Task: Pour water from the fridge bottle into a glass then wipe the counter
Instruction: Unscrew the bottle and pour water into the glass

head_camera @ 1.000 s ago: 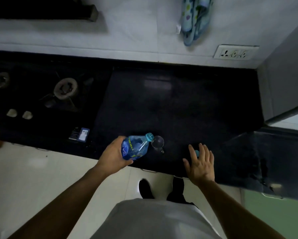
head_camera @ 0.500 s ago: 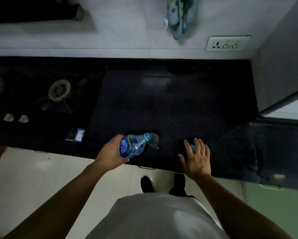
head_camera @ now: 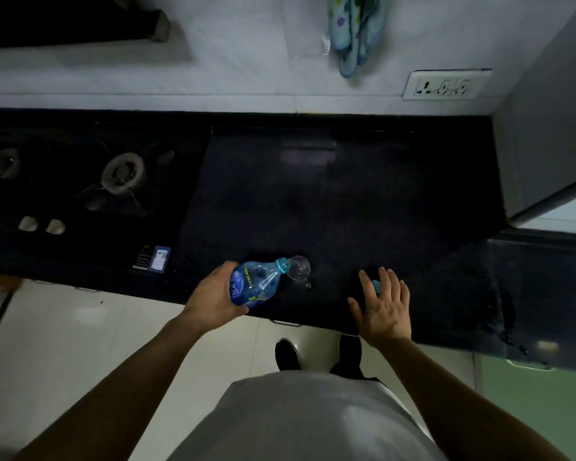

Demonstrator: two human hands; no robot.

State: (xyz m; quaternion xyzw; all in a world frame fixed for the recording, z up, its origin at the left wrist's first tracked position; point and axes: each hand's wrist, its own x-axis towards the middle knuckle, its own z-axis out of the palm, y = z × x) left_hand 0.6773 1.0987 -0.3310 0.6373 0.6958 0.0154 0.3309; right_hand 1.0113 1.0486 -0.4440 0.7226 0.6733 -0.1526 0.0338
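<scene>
Left grip (head_camera: 213, 297): closed round water bottle (head_camera: 255, 284), tipped toward 3 o'clock, neck over rim of glass (head_camera: 299, 267). Right grip (head_camera: 385, 309): fingers spread, flat on black worktop (head_camera: 330, 201), small blue cap (head_camera: 376, 285) under fingertips. Glass: near worktop's front edge, between both hands.

left hand (head_camera: 213, 299) tilting bottle (head_camera: 255, 284) over glass (head_camera: 298, 267), dark counter (head_camera: 346, 201)
</scene>
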